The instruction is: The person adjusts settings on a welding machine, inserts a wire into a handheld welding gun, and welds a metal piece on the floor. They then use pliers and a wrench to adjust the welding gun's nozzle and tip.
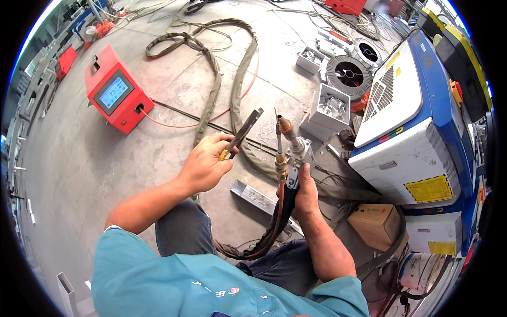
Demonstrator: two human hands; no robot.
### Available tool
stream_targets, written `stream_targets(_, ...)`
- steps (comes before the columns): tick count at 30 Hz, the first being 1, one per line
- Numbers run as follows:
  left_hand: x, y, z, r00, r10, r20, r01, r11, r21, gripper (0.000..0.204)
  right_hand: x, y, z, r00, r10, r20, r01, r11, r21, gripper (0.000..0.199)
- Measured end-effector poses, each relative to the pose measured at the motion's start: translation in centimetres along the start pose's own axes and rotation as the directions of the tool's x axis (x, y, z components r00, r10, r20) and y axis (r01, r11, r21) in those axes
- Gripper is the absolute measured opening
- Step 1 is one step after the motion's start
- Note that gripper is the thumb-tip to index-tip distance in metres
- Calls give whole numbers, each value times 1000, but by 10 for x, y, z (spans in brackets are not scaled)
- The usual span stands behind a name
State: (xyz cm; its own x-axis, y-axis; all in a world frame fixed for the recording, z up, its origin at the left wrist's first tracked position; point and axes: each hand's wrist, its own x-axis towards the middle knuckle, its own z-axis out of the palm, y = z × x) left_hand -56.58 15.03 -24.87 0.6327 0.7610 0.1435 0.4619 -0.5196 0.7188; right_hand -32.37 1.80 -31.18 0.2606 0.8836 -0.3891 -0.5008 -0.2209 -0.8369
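Note:
In my left hand (205, 165) is a short dark metal bar (247, 128), pinched between thumb and fingers and tilted up to the right. A small yellow bit shows under the fingertips. My right hand (306, 194) is wrapped round the handle of a welding torch (301, 150), which points upward. Its copper-coloured nozzle (285, 126) is beside a thin wire-feed tube (279, 138) with brass fittings. The bar and the nozzle are apart. From the torch a dark hose (274, 227) curves down over my legs. Below my hands a silver metal profile (253, 196) lies on the floor.
A red machine with a lit screen (113, 95) stands at the left. Thick sleeved hoses (237, 79) loop across the floor. To the right are a blue-and-white machine cabinet (404, 153), a cardboard box (374, 224), wire spools (348, 75) and a bin of metal pieces (325, 117).

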Motion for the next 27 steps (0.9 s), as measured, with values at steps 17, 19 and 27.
stream_targets(17,11,78,-9,987,-132,97,121,188,-975,44,-9,-4,11,999,-22,44,21,1000,12,74)
stream_targets(19,13,84,-6,993,-53,110,115,101,-988,47,-10,-4,10,996,-13,85,12,1000,9,75)
stream_targets(27,20,96,1,993,-107,48,70,218,-973,45,-9,0,1,992,59,112,-59,998,-7,82)
